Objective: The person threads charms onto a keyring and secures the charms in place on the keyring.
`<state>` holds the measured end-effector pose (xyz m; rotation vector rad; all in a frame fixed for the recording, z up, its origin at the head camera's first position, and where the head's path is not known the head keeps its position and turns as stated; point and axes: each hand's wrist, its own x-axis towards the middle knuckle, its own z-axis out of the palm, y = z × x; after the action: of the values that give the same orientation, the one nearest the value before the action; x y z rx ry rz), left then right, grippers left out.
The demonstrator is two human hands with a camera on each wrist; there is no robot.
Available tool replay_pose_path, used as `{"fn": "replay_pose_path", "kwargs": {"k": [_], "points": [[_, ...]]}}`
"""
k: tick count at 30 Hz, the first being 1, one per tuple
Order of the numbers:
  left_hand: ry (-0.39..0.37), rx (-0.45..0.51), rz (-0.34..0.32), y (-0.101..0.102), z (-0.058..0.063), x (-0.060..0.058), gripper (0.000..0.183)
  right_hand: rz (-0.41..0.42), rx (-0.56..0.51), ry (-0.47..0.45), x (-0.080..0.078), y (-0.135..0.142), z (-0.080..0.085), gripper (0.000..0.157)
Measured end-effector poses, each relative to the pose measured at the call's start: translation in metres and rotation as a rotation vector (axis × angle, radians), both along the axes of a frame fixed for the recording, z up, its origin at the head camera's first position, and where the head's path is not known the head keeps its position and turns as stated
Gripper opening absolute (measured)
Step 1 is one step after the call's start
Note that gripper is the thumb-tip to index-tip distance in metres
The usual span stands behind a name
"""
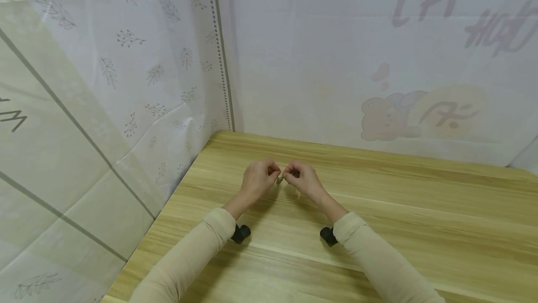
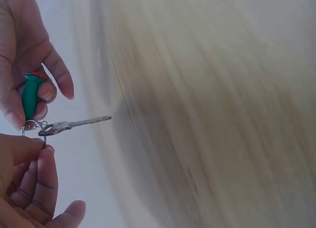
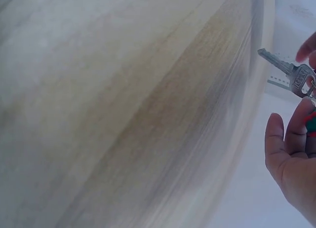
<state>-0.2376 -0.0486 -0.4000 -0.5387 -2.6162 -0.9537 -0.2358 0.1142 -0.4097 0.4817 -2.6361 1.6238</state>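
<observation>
Close over the wooden table, both hands meet at a small key set. My left hand (image 1: pixel 257 178) pinches a thin metal key ring (image 2: pixel 45 140) between thumb and forefinger. From the ring a silver key (image 2: pixel 74 124) points away from the fingers; its toothed blade also shows in the right wrist view. A green keychain charm (image 2: pixel 30 97) with a red end is held in the curled fingers of my right hand (image 1: pixel 306 179). A short chain joins the charm to the ring. Part of the charm is hidden behind right-hand fingers.
The wooden table (image 1: pixel 420 219) spreads below and to the right of the hands. A patterned cloth wall (image 1: pixel 168 69) stands along its left side, and another cloth wall (image 1: pixel 302 69) along its back edge. Black camera mounts (image 1: pixel 241 234) protrude from both wrists.
</observation>
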Motion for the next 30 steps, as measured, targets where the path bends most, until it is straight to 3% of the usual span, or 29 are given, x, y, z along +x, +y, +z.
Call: {"fn": "replay_pose_path", "kwargs": {"k": [6, 9, 12, 18, 21, 24, 30], "points": [[-0.102, 0.06, 0.034, 0.0009, 0.001, 0.0003, 0.006, -0.012, -0.004, -0.05, 0.0, -0.0006, 0.0018, 0.006], [-0.105, 0.05, 0.029, 0.0017, 0.0015, 0.0004, 0.005, -0.013, 0.002, -0.045, 0.0005, -0.0003, 0.0027, 0.007], [-0.052, -0.006, 0.005, 0.0025, 0.0022, 0.001, 0.003, -0.016, 0.009, -0.037, 0.0013, -0.0001, 0.0034, 0.005], [0.155, -0.131, -0.047, 0.0025, 0.0014, 0.0026, 0.007, 0.002, 0.021, 0.005, 0.0019, -0.0007, 0.0042, 0.003], [0.191, -0.142, -0.048, 0.0019, 0.0006, 0.0026, 0.008, 0.002, 0.03, 0.023, 0.0021, -0.0012, 0.0041, 0.003], [0.147, -0.122, -0.028, 0.0017, 0.0009, 0.0021, 0.007, 0.001, 0.032, 0.03, 0.0022, -0.001, 0.0035, 0.004], [-0.013, -0.035, 0.041, 0.001, 0.0015, 0.0002, 0.005, 0.006, 0.044, 0.014, 0.0031, -0.0005, 0.0018, 0.005]]}}
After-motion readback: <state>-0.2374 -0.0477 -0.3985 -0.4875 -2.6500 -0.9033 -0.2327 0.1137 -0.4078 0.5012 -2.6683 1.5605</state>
